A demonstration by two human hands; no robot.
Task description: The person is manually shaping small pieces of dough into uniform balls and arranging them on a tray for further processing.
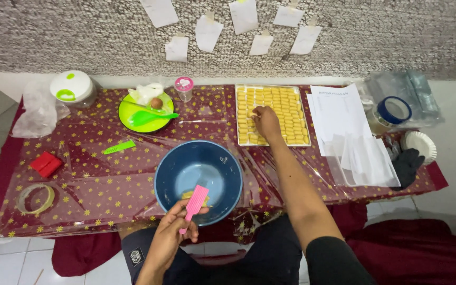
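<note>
My left hand point(171, 232) grips a pink comb-like tool point(195, 205) by its handle, its toothed end over the near rim of a blue bowl point(167, 174). A small lump of yellow dough point(187, 196) lies in the bowl's bottom. My right hand point(266, 122) reaches across the table onto a white tray point(305, 121) filled with rows of small yellow dough pieces point(286, 113); its fingertips pinch or touch one piece at the tray's left side.
A low table under a maroon star-print cloth point(91, 179) and clear plastic holds a green plate point(133, 124) with an egg and green spoon, a small jar point(184, 87), a white-green lidded container point(70, 87), a red box point(46, 164), tape rolls, papers point(344, 126), black gloves, and paper plates point(419, 144).
</note>
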